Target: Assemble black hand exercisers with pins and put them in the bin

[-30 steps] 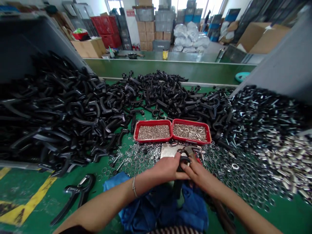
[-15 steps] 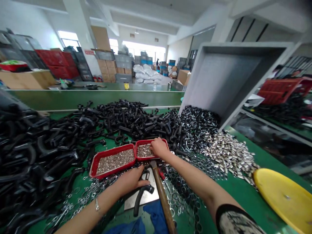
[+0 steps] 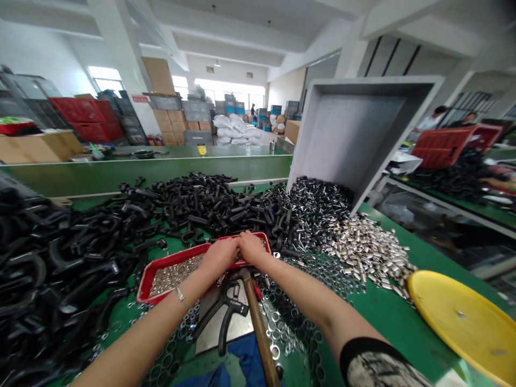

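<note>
Here, the left hand [image 3: 220, 257] and right hand [image 3: 252, 248] lay together over a red plastic tray [image 3: 169, 261] of tiny, slippery silver metal pieces [image 3: 175, 275], best pinched up in small amounts; any grip was hidden.

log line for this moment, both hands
left hand on red tray with small silver parts | right hand at adjoining red tray | grip cannot tell | near wooden hammer handle, black handle piece, steel plate

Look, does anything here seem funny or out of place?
Yes: the grey bin tilts steeply over the green bench, and small metal parts lie heaped loose below its mouth, looking tipped out instead of kept inside.
</note>
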A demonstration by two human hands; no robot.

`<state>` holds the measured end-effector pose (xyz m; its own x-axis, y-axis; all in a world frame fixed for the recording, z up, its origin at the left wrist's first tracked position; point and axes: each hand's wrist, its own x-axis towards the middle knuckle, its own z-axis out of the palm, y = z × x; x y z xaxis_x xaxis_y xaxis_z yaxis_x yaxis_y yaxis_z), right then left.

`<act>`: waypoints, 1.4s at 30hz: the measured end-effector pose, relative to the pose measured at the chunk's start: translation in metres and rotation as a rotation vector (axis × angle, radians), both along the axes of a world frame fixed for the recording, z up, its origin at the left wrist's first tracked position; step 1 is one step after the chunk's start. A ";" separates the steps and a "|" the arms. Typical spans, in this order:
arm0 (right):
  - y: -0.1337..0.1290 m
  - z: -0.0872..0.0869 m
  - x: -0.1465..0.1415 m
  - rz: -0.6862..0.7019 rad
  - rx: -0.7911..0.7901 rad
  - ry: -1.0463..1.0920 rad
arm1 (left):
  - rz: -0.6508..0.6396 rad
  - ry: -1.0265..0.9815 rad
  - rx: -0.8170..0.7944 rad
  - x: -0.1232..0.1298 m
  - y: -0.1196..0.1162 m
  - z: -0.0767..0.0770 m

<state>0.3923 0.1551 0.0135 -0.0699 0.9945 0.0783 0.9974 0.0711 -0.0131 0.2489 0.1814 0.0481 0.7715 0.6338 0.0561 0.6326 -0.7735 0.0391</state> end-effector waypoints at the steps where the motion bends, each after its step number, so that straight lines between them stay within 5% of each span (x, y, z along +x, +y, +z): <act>1: 0.000 0.000 0.000 -0.005 -0.003 0.002 | -0.004 0.021 0.008 0.008 0.009 -0.001; 9: 0.000 0.000 -0.001 -0.081 -0.002 0.019 | -0.014 0.059 -0.013 0.016 0.035 -0.034; 20: 0.006 -0.011 0.000 -0.087 0.082 0.300 | 0.058 -0.115 -0.017 -0.003 0.017 -0.030; 24: 0.006 -0.009 0.003 -0.070 0.149 0.449 | 0.122 -0.266 -0.002 -0.027 0.007 -0.025; 28: -0.037 -0.010 0.003 -0.043 0.187 0.569 | 0.111 -0.482 -0.081 -0.081 -0.021 -0.031; 33: -0.094 -0.031 -0.007 0.158 0.181 0.623 | 0.108 -0.212 -0.199 -0.133 -0.055 -0.057; 42: -0.086 -0.037 -0.025 0.105 0.201 0.498 | 0.033 -0.037 -0.252 -0.108 -0.056 -0.055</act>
<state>0.3670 0.0686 -0.0235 -0.0736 0.9462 0.3152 0.8616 0.2195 -0.4577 0.1411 0.1256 -0.0066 0.7508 0.6557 -0.0793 0.6516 -0.7156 0.2518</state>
